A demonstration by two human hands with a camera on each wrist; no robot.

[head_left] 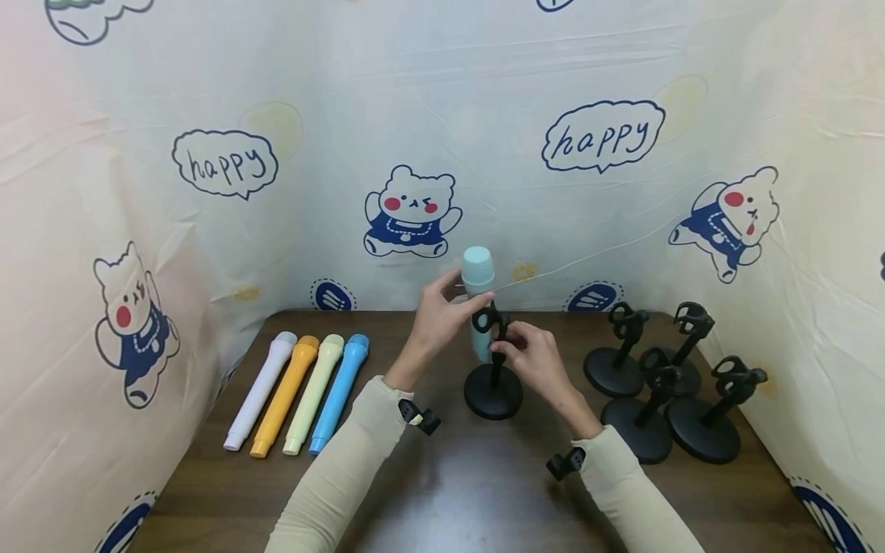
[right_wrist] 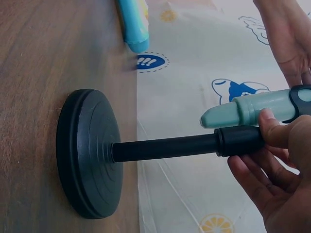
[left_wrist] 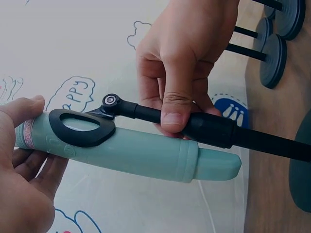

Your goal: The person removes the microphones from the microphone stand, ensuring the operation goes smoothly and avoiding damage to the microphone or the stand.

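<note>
My left hand (head_left: 437, 321) holds a mint-green toy microphone (head_left: 478, 269) near its head end, thumb on one side and fingers on the other. The microphone's body (left_wrist: 141, 153) lies through the oval black clip (left_wrist: 90, 141) of a microphone stand, its narrower tail end pointing down toward the table. My right hand (head_left: 538, 359) grips the stand's thick collar (left_wrist: 211, 128) with thumb and fingers, just below the clip joint. The stand's round black base (head_left: 493, 395) rests on the table. In the right wrist view, the microphone's head is out of frame.
To the left lie a white microphone (head_left: 259, 393), an orange one (head_left: 285, 395), a pale green one (head_left: 313, 395) and a blue one (head_left: 339, 395), side by side. Several black stands (head_left: 704, 432) are grouped at right on the brown table (head_left: 477, 499). A printed cloth (head_left: 484, 115) surrounds it.
</note>
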